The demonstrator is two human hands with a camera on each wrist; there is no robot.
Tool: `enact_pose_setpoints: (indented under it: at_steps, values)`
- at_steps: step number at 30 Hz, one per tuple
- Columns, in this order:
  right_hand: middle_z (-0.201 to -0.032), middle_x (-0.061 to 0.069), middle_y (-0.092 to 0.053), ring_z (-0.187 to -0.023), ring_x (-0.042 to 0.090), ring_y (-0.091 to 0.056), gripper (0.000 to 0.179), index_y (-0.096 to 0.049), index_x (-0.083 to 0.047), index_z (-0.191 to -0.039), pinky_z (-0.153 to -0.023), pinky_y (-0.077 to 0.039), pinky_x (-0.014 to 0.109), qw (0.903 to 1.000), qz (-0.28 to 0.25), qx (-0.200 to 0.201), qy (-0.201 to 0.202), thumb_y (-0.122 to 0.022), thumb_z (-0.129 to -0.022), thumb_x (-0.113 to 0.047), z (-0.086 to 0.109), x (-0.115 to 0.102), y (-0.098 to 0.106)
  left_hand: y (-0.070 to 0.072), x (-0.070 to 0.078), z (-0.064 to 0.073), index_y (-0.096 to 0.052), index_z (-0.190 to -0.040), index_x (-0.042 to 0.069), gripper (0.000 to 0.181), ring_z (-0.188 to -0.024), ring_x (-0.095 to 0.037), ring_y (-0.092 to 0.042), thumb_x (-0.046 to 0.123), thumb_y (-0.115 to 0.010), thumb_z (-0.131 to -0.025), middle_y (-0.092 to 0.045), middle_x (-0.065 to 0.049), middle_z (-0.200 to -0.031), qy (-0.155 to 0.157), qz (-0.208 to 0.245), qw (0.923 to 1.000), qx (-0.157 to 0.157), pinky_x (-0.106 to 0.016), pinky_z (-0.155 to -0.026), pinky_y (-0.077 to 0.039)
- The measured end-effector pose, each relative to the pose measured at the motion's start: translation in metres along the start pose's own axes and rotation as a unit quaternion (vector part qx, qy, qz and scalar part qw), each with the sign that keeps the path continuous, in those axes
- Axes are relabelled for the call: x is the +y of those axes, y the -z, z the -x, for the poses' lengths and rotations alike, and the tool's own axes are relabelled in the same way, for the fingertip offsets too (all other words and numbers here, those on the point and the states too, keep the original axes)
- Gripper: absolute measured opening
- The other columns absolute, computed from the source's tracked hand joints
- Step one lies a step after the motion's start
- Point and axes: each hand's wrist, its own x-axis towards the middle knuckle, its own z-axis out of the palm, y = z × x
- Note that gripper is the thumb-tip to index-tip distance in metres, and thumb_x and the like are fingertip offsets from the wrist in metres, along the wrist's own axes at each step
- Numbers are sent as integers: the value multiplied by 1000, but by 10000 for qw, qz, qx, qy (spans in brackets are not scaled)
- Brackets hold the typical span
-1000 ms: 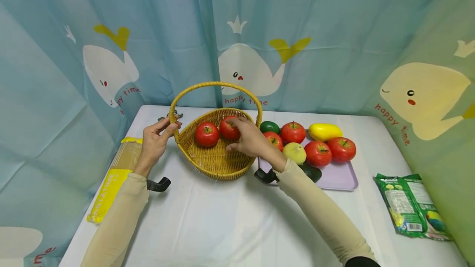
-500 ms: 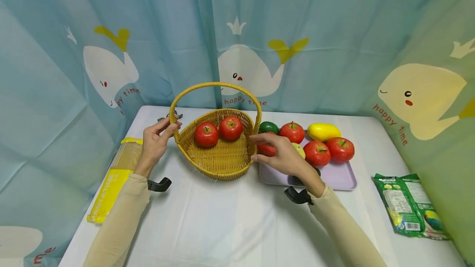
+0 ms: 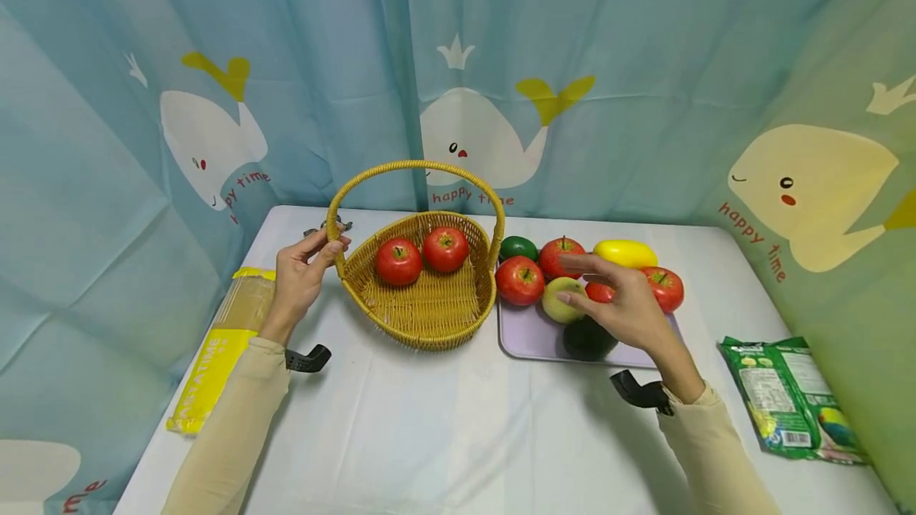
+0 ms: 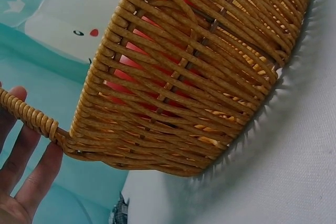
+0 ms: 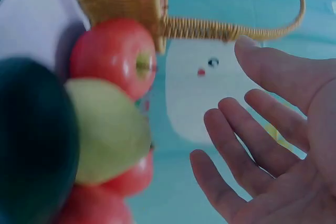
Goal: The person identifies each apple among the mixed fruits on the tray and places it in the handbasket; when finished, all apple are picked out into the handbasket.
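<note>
My left hand [image 3: 300,276] pinches the left foot of the handle [image 3: 415,165] of a wicker basket [image 3: 422,332]; its fingers show behind the wrapped handle in the left wrist view. Two red apples [image 3: 398,262] lie in the basket's back half. Over the lilac tray [image 3: 529,344] hovers my right hand [image 3: 622,304], fingers apart and holding nothing, as the right wrist view also shows. Beneath and around it are a pale green fruit [image 3: 562,300], a dark green avocado-like fruit [image 3: 588,340], several red apples [image 3: 520,280], a yellow fruit [image 3: 625,253] and a smaller green fruit [image 3: 518,248].
A yellow pasta packet [image 3: 222,356] lies along the table's left edge. On the right rests a green printed bag [image 3: 790,396]. Small dark items [image 3: 329,225] sit behind my left hand. A whale-print curtain [image 3: 644,157] borders the table at the back and sides.
My right hand has withdrawn from the basket, where it was at the right apple, and moved right over the tray. That apple stays in the basket. My left hand keeps its place on the handle.
</note>
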Motion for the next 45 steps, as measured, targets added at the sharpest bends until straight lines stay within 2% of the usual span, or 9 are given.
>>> enact_pose_setpoints:
  at_steps: [5, 10, 14, 18, 27, 33, 37, 40, 45]
  values:
    - [-128, 13, -76, -107, -11, -64, 50, -73, -9, -135, -94, -53, 7, 9990, -75, 259, -353, -89, -87, -11, 13, 13, 16, 0, 0, 0, -70, -131, -8, 30, -102, -8, -73, 4, -67, -104, -79, 6, -105, -24, 59, 10000, -19, -23, -87, -65]
    - [-128, 16, -74, -104, -13, -66, 51, -72, -9, -135, -88, -54, 5, 9975, -107, 501, -496, -88, -87, -6, 23, 28, 29, -1, 0, -2, -70, -132, -7, 31, -102, -8, -74, 6, -67, -104, -79, 6, -105, -45, 70, 10000, -12, -23, -87, -65]
    - [-135, 22, -69, -110, -5, -64, 54, -69, -9, -139, -88, -50, 2, 9926, 243, 688, -973, -88, -89, -15, 33, 40, 40, -1, 0, -1, -70, -131, -8, 30, -100, -9, -74, 5, -67, -104, -79, 6, -104, -43, 47, 10000, 14, -24, -85, -65]
    - [-146, 20, -64, -127, 16, -58, 61, -65, -14, -146, -104, -44, 5, 9842, 418, 999, -1403, -88, -90, -23, 38, 55, 48, 0, -1, 2, -71, -131, -7, 29, -100, -10, -74, 4, -66, -104, -79, 5, -104, -19, 28, 10000, 34, -24, -85, -65]
    - [-162, 12, -52, -155, 22, -40, 73, -53, -13, -158, -128, -36, 34, 9652, 202, 1278, -2274, -84, -94, -29, 43, 97, 56, 1, -3, 1, -71, -132, -5, 30, -102, -9, -73, 5, -66, -105, -79, 6, -105, -14, 94, 9999, 43, -22, -87, -64]
    - [-169, 17, -40, -158, 37, -32, 82, -43, -13, -163, -118, -28, 6, 9488, -22, 1167, -2936, -80, -96, -40, 48, 110, 59, -1, -2, 0, -71, -133, -6, 30, -102, -9, -73, 6, -66, -105, -79, 8, -104, -7, 30, 10000, 35, -21, -85, -64]
    - [-168, 23, -37, -155, 45, -33, 87, -39, -8, -164, -130, -31, 36, 9474, -62, 860, -3082, -80, -95, -44, 50, 116, 60, -1, -2, 1, -69, -133, -9, 32, -102, -9, -74, 5, -66, -105, -79, 7, -104, -30, 73, 10000, -9, -23, -85, -65]
    - [-168, 25, -36, -154, 48, -33, 92, -37, -7, -165, -125, -31, 64, 9461, -104, 607, -3179, -79, -95, -48, 50, 119, 59, -1, -3, 2, -69, -133, -9, 31, -101, -9, -74, 4, -66, -104, -79, 7, -104, -77, 89, 9999, 6, -23, -85, -65]
    - [-167, 26, -38, -148, 48, -38, 92, -38, -7, -164, -121, -36, 68, 9445, -105, 527, -3240, -78, -95, -52, 49, 123, 56, 0, -4, 0, -71, -131, -7, 29, -101, -9, -74, 1, -66, -104, -79, 7, -103, -153, 68, 9998, 64, -23, -84, -65]
